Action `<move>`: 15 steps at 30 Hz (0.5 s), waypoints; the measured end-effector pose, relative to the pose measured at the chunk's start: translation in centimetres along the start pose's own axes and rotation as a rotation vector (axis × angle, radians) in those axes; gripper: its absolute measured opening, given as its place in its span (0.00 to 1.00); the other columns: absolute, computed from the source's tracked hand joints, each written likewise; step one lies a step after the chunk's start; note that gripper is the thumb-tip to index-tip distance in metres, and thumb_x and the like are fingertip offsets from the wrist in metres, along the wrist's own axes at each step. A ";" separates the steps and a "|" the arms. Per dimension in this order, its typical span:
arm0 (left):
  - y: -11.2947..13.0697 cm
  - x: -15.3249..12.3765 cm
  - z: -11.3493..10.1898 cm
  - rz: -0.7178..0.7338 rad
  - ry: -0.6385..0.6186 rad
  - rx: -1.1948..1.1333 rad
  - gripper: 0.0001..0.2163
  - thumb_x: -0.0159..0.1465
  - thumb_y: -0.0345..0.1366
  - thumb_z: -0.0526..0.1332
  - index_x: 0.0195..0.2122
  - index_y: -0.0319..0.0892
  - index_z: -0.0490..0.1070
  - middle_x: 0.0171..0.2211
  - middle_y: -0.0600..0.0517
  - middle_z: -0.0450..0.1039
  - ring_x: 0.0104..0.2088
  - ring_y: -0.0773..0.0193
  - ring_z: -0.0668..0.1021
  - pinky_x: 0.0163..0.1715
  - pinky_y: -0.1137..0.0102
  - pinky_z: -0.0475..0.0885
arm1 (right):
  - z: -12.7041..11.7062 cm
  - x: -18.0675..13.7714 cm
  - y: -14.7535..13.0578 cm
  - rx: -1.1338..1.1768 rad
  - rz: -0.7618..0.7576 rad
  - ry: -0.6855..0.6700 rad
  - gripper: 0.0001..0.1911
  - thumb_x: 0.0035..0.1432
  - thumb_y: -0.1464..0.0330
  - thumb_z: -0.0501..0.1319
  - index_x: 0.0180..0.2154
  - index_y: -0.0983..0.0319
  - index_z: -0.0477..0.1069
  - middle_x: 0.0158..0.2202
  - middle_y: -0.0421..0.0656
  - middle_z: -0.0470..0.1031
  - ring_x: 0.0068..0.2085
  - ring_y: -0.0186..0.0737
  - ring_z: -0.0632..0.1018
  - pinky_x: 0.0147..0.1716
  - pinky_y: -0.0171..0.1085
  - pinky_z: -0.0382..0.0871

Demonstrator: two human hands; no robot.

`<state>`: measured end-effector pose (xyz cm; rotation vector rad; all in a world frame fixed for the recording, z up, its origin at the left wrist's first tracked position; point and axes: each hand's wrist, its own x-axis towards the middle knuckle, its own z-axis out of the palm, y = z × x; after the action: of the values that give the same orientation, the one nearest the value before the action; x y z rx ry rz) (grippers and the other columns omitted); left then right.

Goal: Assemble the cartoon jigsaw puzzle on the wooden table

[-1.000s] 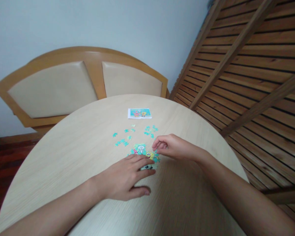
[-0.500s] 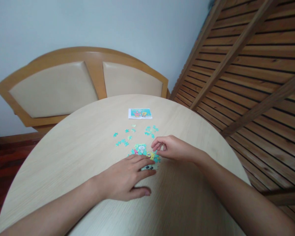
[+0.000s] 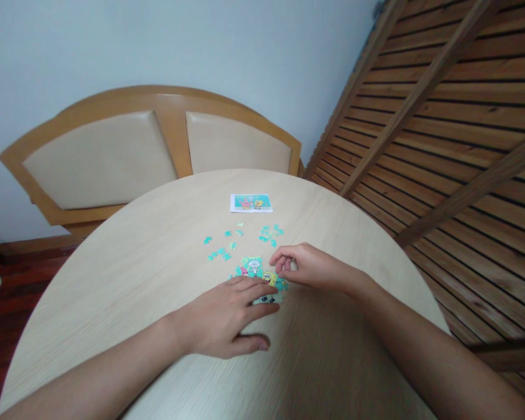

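Note:
A partly joined jigsaw puzzle [image 3: 254,269] with cartoon figures on turquoise lies in front of me on the round table [image 3: 114,274]. Over its lower left part my left hand [image 3: 231,312] is spread flat, palm down, fingers apart, hiding some of the picture. My right hand [image 3: 295,261] hovers at the puzzle's upper right edge, its fingers curled towards the thumb. Whether a piece sits between those fingertips is hidden. The yellow figure and the grey-faced figure show between the hands.
Loose puzzle pieces [image 3: 219,254] lie beyond the puzzle to the left, and another cluster of pieces [image 3: 271,234] to the right. Farther off is a picture card [image 3: 251,203]. A padded bench back [image 3: 100,160] and a slatted wooden screen [image 3: 441,140] stand past the table.
The whole view has shifted slightly. My right hand's fingers look a little more curled; my left hand stays spread over the puzzle.

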<state>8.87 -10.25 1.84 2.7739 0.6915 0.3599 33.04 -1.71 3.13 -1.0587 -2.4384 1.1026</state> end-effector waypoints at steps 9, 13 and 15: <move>-0.3 0.0 -0.7 -0.045 0.010 0.037 0.26 0.67 0.50 0.62 0.62 0.40 0.68 0.63 0.39 0.68 0.61 0.44 0.72 0.62 0.51 0.67 | -2.8 -0.9 2.0 -0.409 0.131 0.207 0.15 0.54 0.65 0.69 0.45 0.62 0.77 0.37 0.44 0.79 0.37 0.43 0.78 0.36 0.37 0.67; -0.2 -0.1 -0.5 -0.028 -0.013 0.029 0.30 0.65 0.52 0.64 0.63 0.40 0.67 0.64 0.38 0.66 0.62 0.43 0.71 0.63 0.50 0.66 | -3.7 -1.4 3.8 -0.442 0.218 0.220 0.22 0.53 0.60 0.71 0.47 0.63 0.76 0.41 0.48 0.78 0.39 0.45 0.78 0.36 0.38 0.68; -0.1 0.0 -0.3 -0.008 -0.003 0.007 0.31 0.65 0.52 0.64 0.64 0.40 0.66 0.66 0.38 0.64 0.63 0.43 0.70 0.64 0.50 0.65 | -3.7 -1.3 4.3 -0.398 0.219 0.201 0.19 0.54 0.62 0.70 0.46 0.63 0.77 0.39 0.47 0.79 0.38 0.45 0.78 0.36 0.38 0.68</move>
<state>8.70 -10.07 2.08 2.7769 0.7050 0.3526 37.94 1.30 2.56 -1.5036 -2.4754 0.5343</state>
